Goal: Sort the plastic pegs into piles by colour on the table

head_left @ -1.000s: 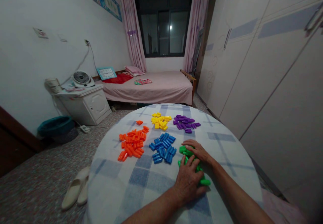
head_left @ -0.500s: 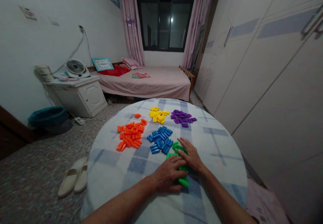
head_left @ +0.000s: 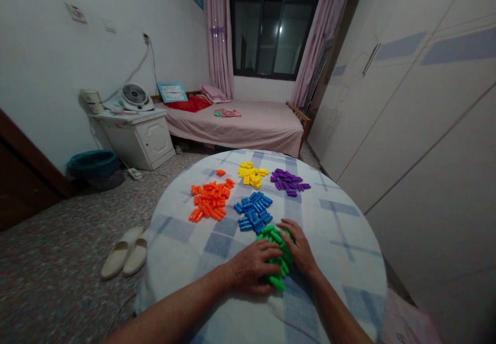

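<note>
A heap of green plastic pieces (head_left: 277, 251) lies on the round table (head_left: 349, 261) near its front. My left hand (head_left: 250, 269) rests curled against the heap's left side, fingers touching the pieces. My right hand (head_left: 300, 251) presses on the heap's right side. The two hands cup the pile between them. Behind it lie separate heaps: blue pieces (head_left: 253, 212), orange pieces (head_left: 209, 199), yellow pieces (head_left: 251, 173) and purple pieces (head_left: 289, 181).
The table wears a white and blue checked cloth. On the floor to the left lie pale slippers (head_left: 126, 251). A white cabinet (head_left: 135, 137) with a fan, a teal basin (head_left: 93, 163) and a pink bed (head_left: 248, 127) stand beyond. Wardrobe doors (head_left: 418, 106) line the right.
Both hands have pushed the green pieces together into a tighter heap and shifted slightly left. The camera view has turned a little; the other heaps lie as before.
</note>
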Demonstrator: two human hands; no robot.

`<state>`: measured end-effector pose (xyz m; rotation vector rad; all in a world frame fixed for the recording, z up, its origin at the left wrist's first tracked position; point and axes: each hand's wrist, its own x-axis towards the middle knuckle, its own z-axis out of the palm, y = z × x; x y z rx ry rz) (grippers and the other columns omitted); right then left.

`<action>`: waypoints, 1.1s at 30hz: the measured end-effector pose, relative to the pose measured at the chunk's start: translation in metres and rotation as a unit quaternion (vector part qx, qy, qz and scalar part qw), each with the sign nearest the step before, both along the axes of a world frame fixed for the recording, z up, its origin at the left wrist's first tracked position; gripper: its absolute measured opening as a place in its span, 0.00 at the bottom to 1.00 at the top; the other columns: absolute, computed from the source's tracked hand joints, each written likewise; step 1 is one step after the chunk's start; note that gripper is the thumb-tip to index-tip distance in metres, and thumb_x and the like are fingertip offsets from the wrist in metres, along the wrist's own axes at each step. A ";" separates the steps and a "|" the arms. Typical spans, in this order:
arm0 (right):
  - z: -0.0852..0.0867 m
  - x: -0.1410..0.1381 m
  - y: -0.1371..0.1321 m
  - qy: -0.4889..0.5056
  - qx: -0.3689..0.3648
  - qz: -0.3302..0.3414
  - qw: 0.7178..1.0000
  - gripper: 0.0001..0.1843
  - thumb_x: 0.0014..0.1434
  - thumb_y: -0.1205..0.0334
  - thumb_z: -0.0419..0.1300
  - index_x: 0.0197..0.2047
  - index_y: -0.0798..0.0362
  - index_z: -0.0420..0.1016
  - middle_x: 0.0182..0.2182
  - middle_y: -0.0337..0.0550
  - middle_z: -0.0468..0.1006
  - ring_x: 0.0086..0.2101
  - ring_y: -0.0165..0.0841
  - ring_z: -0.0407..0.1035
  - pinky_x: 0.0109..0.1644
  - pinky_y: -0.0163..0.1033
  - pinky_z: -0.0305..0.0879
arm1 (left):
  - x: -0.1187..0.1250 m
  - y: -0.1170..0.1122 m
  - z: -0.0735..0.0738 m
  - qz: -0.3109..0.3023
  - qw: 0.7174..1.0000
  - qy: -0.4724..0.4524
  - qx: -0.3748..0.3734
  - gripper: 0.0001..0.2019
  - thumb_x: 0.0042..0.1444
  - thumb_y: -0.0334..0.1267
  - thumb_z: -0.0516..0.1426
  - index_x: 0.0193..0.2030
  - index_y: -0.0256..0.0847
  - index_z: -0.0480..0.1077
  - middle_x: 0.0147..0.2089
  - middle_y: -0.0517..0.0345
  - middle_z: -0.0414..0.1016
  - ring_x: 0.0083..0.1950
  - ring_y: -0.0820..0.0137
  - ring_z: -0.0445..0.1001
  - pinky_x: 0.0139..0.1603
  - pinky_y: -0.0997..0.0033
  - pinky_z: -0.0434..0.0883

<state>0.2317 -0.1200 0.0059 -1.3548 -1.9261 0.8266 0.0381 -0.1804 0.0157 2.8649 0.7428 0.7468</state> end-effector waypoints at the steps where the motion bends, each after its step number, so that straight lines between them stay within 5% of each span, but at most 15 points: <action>1: 0.000 -0.001 0.002 -0.003 -0.004 -0.009 1.000 0.25 0.59 0.46 0.48 0.51 0.48 0.73 0.59 0.41 0.64 0.61 0.36 0.56 0.69 0.49 0.48 | -0.003 -0.001 0.000 0.002 1.000 -0.009 0.009 0.19 0.52 0.50 0.56 0.48 0.45 0.69 0.57 0.52 0.66 0.61 0.65 0.62 0.65 0.59 0.60; 6: -0.001 -0.009 0.001 -0.051 -0.021 0.048 0.997 0.26 0.59 0.45 0.49 0.54 0.47 0.72 0.57 0.41 0.68 0.63 0.40 0.52 0.70 0.53 0.43 | -0.010 -0.003 -0.002 0.034 0.997 -0.053 0.041 0.27 0.54 0.57 0.52 0.54 0.42 0.65 0.57 0.46 0.66 0.61 0.64 0.63 0.64 0.58 0.62; 12: 0.003 -0.020 -0.020 -0.017 -0.031 0.049 0.998 0.22 0.60 0.46 0.48 0.46 0.48 0.75 0.51 0.40 0.73 0.60 0.37 0.57 0.68 0.48 0.47 | -0.013 -0.007 -0.001 0.154 0.979 -0.131 0.009 0.23 0.60 0.50 0.45 0.54 0.39 0.67 0.52 0.47 0.70 0.54 0.68 0.68 0.54 0.66 0.69; 18: 0.008 -0.021 -0.025 -0.006 -0.031 0.053 0.998 0.21 0.61 0.47 0.48 0.45 0.48 0.76 0.50 0.41 0.74 0.59 0.36 0.59 0.67 0.47 0.48 | -0.016 -0.002 0.004 0.420 0.878 -0.192 -0.128 0.22 0.64 0.45 0.39 0.43 0.40 0.71 0.41 0.53 0.73 0.45 0.73 0.71 0.49 0.72 0.68; 20: 0.008 -0.021 -0.025 -0.007 -0.031 0.052 0.998 0.21 0.60 0.47 0.48 0.44 0.49 0.76 0.49 0.41 0.74 0.59 0.36 0.59 0.67 0.47 0.48 | -0.016 0.003 0.004 0.428 0.871 -0.166 -0.173 0.23 0.64 0.46 0.39 0.41 0.41 0.72 0.39 0.55 0.74 0.44 0.73 0.71 0.48 0.73 0.67; 26: 0.005 -0.021 -0.025 -0.012 -0.026 0.047 0.998 0.22 0.60 0.47 0.49 0.46 0.49 0.76 0.52 0.42 0.72 0.60 0.37 0.58 0.68 0.49 0.47 | -0.006 0.025 0.007 0.331 0.911 -0.147 -0.197 0.22 0.64 0.46 0.40 0.45 0.42 0.72 0.46 0.56 0.75 0.50 0.73 0.70 0.55 0.71 0.65; 33: 0.007 -0.019 -0.026 -0.008 -0.021 0.053 0.998 0.20 0.60 0.48 0.49 0.45 0.48 0.76 0.50 0.41 0.73 0.59 0.36 0.59 0.67 0.48 0.48 | -0.031 0.017 0.012 0.508 0.835 -0.120 -0.174 0.13 0.60 0.39 0.47 0.44 0.39 0.70 0.43 0.52 0.73 0.45 0.70 0.71 0.49 0.71 0.67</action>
